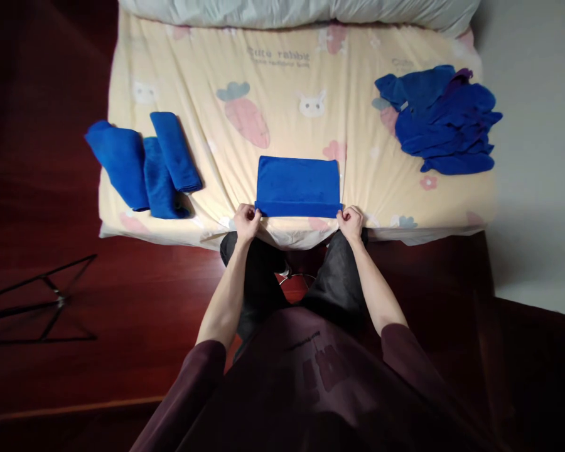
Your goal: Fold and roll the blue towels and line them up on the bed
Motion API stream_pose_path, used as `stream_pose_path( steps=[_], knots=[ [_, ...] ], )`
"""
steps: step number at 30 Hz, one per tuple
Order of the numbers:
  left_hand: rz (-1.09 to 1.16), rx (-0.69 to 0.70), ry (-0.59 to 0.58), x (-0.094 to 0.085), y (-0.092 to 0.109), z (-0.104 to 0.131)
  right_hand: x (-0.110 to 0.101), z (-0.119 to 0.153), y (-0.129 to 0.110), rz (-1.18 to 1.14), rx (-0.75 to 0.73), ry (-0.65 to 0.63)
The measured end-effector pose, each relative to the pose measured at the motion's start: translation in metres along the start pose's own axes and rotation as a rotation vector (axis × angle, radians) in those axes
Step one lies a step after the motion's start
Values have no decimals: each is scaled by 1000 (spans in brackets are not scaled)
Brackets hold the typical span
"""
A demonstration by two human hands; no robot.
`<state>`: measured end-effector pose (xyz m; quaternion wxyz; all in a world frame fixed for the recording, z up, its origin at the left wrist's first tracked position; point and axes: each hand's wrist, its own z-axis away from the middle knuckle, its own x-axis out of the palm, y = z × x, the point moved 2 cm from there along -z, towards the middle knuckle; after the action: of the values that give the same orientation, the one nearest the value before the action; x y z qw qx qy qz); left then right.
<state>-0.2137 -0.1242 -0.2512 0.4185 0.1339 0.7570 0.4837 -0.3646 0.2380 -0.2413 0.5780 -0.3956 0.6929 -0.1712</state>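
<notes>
A blue towel lies flat on the bed near its front edge, with a narrow strip folded over along the side closest to me. My left hand pinches the towel's near left corner. At the near right corner, my right hand grips the cloth between thumb and fingers. Both hands rest low, close to the bed's edge. To the left lie several folded or rolled blue towels. A loose, crumpled heap of blue cloths sits on the right, with a bit of purple at its top.
The bed has a yellow sheet printed with carrots and rabbits. A pale quilt or pillow runs along its far side. Black stand legs are on the dark red floor at left. A light wall borders the right.
</notes>
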Motion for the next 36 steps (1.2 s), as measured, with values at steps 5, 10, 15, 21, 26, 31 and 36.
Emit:
stream_pose_path(
  steps=[5, 10, 15, 21, 26, 31, 36],
  knots=[
    [5, 0, 11, 2, -3, 1, -1, 0, 1, 5, -28, 6],
    [4, -65, -17, 0, -2, 1, -2, 1, -1, -19, 4, 25],
    [-36, -74, 12, 0, 3, 2, -2, 2, -3, -28, -19, 49],
    [-80, 28, 27, -1, 7, 4, 0, 5, -5, -107, -161, -85],
    [-15, 50, -130, 0, 4, 9, -5, 10, -6, -62, -218, -144],
    [19, 56, -278, -7, 0, 1, -7, 12, -6, -18, -255, -168],
    [-10, 113, -326, -8, -2, -3, -4, 10, -5, -21, -206, -108]
  ],
)
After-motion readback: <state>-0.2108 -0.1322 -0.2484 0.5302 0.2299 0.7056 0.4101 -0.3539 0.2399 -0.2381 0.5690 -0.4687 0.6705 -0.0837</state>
